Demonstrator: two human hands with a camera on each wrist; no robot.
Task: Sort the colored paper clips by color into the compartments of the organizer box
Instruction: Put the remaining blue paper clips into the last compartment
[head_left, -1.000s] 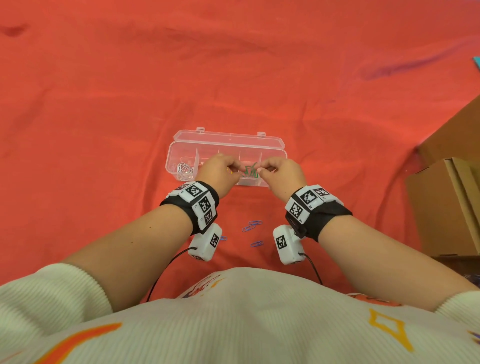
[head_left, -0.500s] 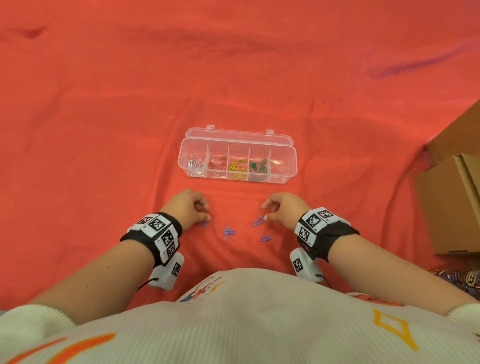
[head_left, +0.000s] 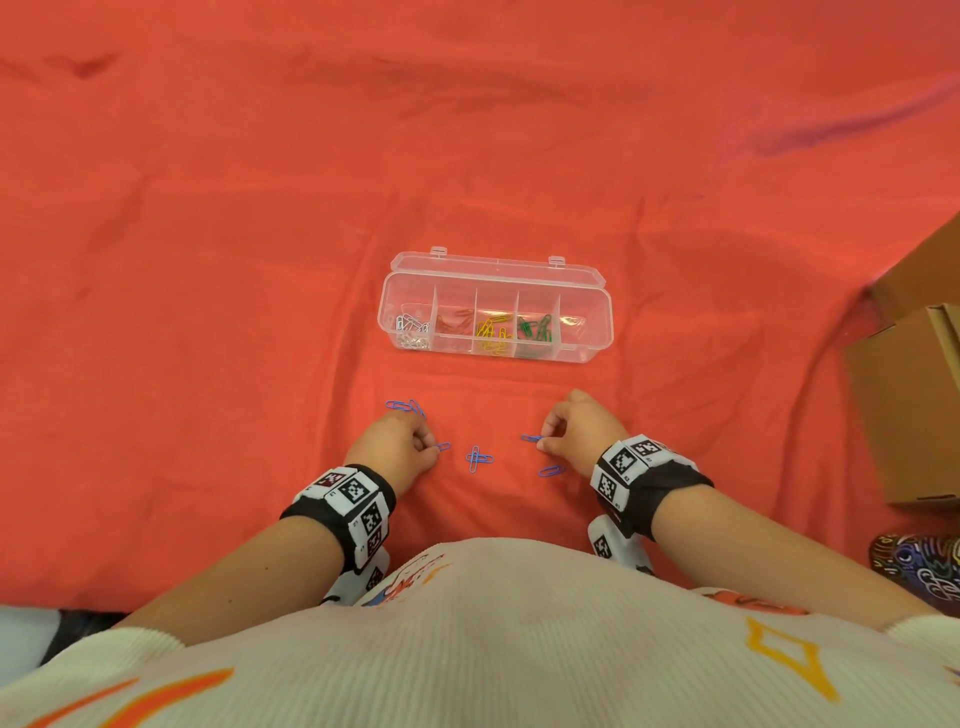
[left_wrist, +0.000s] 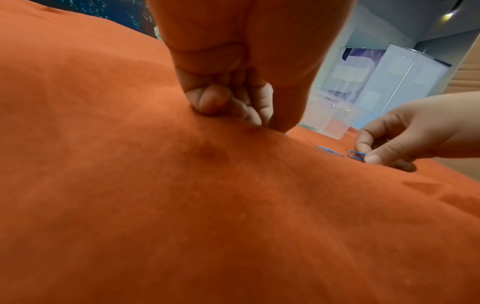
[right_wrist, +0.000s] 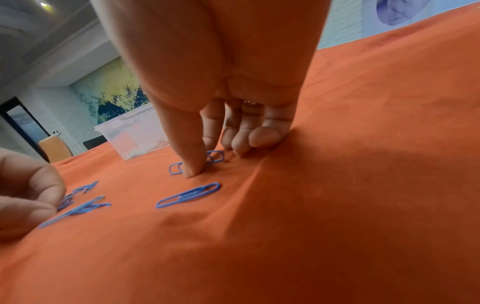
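From the head view, both hands have come back from the organizer box (head_left: 496, 306) since a second ago, when they pinched a green clip over it; now they sit on the red cloth (head_left: 208, 260) nearer the person than the box. The left hand (head_left: 397, 447) pinches a blue clip (head_left: 442, 446); the right hand (head_left: 579, 431) pinches another blue clip (head_left: 531, 438). Between the hands lies a crossed pair of blue clips (head_left: 478, 459), more blue clips (head_left: 405, 406) lie between the left hand and the box, and one (head_left: 550, 471) lies just beside the right hand. The open clear box holds, left to right, white clips (head_left: 413, 330), red clips (head_left: 454, 323), yellow clips (head_left: 492, 332) and green clips (head_left: 535, 328); what its last compartment holds I cannot tell. From the left wrist view, the left hand's fingers (left_wrist: 215, 100) are curled against the cloth, its clip hidden. From the right wrist view, the thumb and forefinger close on a clip (right_wrist: 215, 156), with the box (right_wrist: 130, 133) beyond.
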